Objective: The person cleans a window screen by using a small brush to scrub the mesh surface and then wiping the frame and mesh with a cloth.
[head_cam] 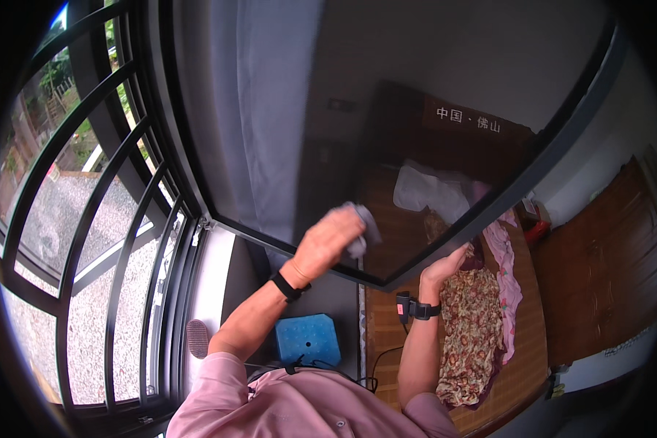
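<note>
A dark-framed window sash (443, 249) with a large glass pane (350, 137) stands swung inward before me. My left hand (328, 238) presses a bunched grey cloth (368, 227) to the lower part of the pane; hand and cloth are blurred. At the sash's lower right edge, my right hand (443, 268) holds the frame, its fingertips partly hidden there. Both wrists wear black straps, and the right one carries a small black device (403, 306). Through or in the glass appear a grey curtain (274, 109) and a dark panel bearing writing (468, 117).
Black window bars (82, 235) curve along the left. A brown oval ribbed item (197, 338) lies on the white sill (211, 290). Below me is a blue plastic stool (308, 339). Patterned fabric (471, 334) and pink cloth (506, 284) cover part of a wooden surface (528, 328). A cable (380, 358) hangs near my waist.
</note>
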`<control>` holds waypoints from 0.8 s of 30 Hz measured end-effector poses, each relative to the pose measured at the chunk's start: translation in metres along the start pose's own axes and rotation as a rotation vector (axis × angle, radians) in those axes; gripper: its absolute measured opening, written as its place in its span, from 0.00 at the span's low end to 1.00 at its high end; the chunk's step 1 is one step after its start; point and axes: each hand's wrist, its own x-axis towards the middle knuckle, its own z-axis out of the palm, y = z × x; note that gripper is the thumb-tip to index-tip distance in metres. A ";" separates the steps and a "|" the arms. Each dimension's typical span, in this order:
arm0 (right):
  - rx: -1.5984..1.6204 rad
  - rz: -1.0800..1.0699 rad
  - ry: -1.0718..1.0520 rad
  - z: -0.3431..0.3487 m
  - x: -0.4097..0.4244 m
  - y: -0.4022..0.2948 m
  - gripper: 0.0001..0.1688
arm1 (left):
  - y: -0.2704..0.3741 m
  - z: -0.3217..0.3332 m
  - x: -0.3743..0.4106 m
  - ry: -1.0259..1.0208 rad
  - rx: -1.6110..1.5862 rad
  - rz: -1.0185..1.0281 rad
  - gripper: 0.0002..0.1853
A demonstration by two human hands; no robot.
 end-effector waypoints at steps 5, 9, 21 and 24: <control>-0.046 -0.067 0.026 0.006 -0.006 -0.004 0.30 | -0.019 -0.052 0.114 0.561 0.093 -0.090 0.32; -0.002 -0.014 0.000 0.003 -0.010 -0.011 0.30 | 0.008 -0.005 0.157 0.274 0.304 0.001 0.34; -0.115 -0.027 -0.110 -0.014 0.010 0.019 0.28 | 0.016 0.093 -0.009 -0.457 0.201 0.265 0.31; 0.001 0.065 -0.112 -0.009 0.010 0.020 0.28 | 0.003 0.053 0.052 -0.301 0.382 0.197 0.35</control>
